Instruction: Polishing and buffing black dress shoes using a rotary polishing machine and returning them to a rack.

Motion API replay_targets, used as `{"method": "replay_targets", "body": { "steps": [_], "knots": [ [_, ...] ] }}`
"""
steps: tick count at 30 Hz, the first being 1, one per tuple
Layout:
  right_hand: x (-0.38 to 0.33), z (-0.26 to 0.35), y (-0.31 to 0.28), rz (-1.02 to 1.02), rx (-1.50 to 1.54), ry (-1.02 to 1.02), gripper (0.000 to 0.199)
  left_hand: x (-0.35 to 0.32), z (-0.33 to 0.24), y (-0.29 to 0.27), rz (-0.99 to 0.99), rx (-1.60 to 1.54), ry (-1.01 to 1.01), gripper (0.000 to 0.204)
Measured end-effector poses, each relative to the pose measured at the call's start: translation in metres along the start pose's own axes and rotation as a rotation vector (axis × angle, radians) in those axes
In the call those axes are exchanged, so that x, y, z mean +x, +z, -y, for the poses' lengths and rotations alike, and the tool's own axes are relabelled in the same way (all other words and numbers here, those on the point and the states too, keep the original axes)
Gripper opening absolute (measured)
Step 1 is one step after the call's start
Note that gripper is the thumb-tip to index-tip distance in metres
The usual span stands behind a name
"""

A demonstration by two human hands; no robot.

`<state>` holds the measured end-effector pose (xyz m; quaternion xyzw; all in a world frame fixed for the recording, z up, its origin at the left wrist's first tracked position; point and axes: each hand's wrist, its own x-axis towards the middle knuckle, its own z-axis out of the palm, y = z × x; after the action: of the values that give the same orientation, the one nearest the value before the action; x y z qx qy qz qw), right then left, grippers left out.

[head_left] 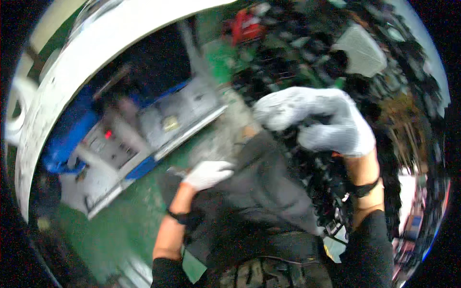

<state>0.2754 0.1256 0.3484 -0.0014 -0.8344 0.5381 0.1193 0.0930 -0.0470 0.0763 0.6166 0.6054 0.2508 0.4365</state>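
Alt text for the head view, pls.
A person's gloved right hand is curled in front of dark clutter, the gloved left hand near dark clothing, in a blurred fisheye view. At left, grey and blue equipment shows a red light.

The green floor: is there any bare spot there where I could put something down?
The widest bare-looking patch of green floor lies between the grey unit with the red light and the left forearm. A narrower strip shows between that unit and the left hand. Around the right hand, dark clutter looks crowded. Blur could hide small items.
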Motion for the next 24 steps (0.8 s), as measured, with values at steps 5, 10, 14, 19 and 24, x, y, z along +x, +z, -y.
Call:
{"method": "replay_targets", "body": {
  "steps": [5,10,14,19,24],
  "knots": [
    [-0.082,0.021,-0.009,-0.326,0.031,0.194,0.022,-0.026,-0.047,-0.072,-0.525,0.062,-0.053,0.032],
    [-0.143,0.058,-0.023,-0.628,-0.204,0.186,0.021,-0.028,-0.046,-0.082,-0.792,-0.191,-0.033,0.030],
    [-0.198,0.055,-0.022,-0.718,-0.357,0.312,0.025,0.001,-0.076,-0.063,-0.772,-0.207,0.117,0.034],
    [-0.185,0.000,0.008,-0.462,-0.248,0.583,0.022,-0.013,-0.140,-0.053,-0.709,-0.141,0.246,0.034],
    [-0.180,-0.119,0.096,-0.219,1.180,0.589,0.041,-0.040,-0.202,-0.009,-0.444,0.010,0.421,0.027]
  ]
}}
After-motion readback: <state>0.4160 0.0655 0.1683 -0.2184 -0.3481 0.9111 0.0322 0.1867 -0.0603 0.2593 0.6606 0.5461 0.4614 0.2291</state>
